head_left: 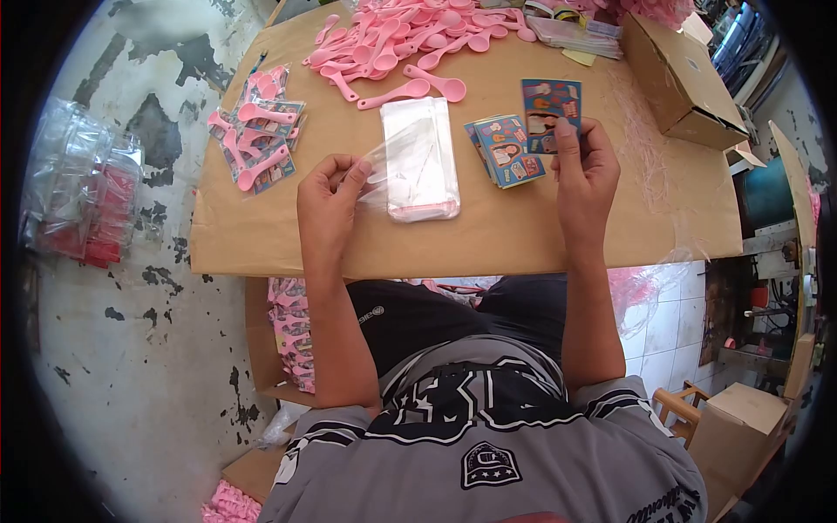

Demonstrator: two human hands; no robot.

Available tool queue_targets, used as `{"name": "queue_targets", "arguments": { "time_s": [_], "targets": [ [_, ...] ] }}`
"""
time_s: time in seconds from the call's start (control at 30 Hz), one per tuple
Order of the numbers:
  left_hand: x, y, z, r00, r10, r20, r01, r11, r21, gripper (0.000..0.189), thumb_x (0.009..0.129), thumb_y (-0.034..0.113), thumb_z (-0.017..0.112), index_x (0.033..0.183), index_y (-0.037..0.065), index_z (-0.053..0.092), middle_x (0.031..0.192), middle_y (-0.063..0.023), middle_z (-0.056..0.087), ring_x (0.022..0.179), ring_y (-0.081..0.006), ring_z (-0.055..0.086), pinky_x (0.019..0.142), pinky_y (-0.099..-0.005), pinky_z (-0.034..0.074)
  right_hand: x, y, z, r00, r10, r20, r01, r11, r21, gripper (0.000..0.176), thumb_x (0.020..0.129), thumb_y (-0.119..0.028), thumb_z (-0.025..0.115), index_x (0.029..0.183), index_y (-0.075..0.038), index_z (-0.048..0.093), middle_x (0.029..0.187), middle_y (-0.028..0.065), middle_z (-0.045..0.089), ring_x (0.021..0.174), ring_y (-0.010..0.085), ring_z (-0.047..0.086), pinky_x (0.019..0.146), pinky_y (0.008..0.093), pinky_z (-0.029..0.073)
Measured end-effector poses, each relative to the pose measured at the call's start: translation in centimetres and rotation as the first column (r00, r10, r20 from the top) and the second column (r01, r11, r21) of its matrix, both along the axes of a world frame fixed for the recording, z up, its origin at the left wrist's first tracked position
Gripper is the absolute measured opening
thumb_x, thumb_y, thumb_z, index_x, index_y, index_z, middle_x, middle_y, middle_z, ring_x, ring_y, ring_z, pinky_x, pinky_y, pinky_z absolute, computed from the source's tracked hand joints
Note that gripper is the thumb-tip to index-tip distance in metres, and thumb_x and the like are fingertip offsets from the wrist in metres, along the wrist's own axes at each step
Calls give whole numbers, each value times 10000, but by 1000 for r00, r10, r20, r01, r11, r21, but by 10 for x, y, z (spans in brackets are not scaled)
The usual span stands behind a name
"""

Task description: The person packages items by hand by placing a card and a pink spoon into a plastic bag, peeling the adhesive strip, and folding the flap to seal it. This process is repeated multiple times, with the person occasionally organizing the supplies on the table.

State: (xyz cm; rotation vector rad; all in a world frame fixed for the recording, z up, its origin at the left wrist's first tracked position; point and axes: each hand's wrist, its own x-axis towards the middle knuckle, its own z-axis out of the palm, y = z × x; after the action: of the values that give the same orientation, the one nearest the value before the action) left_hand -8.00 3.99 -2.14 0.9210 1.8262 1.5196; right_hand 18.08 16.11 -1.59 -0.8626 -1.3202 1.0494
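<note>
Cardboard covers the counter, which fills the middle of the view in front of the seated person. At its far right edge stands a brown cardboard box. A loose pile of pink spoons spreads along the far side, with two stray spoons lying just nearer than it. On the left part of the counter lies a small heap of packed spoons, each sealed with a picture card. A stack of clear bags lies in the centre, between the two hands, and a stack of cards lies just to the right of it. The left hand hovers at the near left corner of the bag stack, its fingertips pinched on a single clear bag, which reaches from the fingers to the stack's edge. The right hand is raised just right of the card stack, thumb and fingers closed on one printed card, held face up above the counter. The two hands are well apart.
</note>
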Motion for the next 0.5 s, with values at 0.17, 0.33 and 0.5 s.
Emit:
{"name": "queue_targets", "arguments": {
  "time_s": [0.17, 0.33, 0.5],
  "targets": [
    [-4, 0, -5, 986, 11, -164, -9, 1000, 10, 241, 975, 173, 747, 1142, 9, 691, 754, 10, 655, 674, -60, 564, 640, -232, 436, -31, -46, 12, 904, 416, 97, -408, 909, -89, 189, 1074, -202, 604, 1037, -19, 634, 784, 33, 630, 690, 86, 534, 598, 288, 416],
    [1, -4, -2, 999, -21, -50, 20, 1000, -4, 281, 1002, 142, 706, 1250, 24, 646, 715, 22, 641, 659, -34, 542, 593, -210, 412, -72, -57, -2, 758, 480, 441, -514, 856, -47, 211, 1063, -213, 564, 1011, -8, 560, 747, 252, 638, 699, 440, 638, 636, 505, 471],
    [-22, -16, -4, 989, 43, -142, -48, 998, -33, 376, 1034, 105, 665, 1383, 21, 553, 861, -80, 760, 763, -61, 671, 631, -218, 499, -74, -56, 0, 708, 397, 584, -466, 884, -36, 219, 1063, -232, 545, 1035, -14, 538, 780, 267, 671, 769, 485, 659, 671, 572, 469]
  ]
}}
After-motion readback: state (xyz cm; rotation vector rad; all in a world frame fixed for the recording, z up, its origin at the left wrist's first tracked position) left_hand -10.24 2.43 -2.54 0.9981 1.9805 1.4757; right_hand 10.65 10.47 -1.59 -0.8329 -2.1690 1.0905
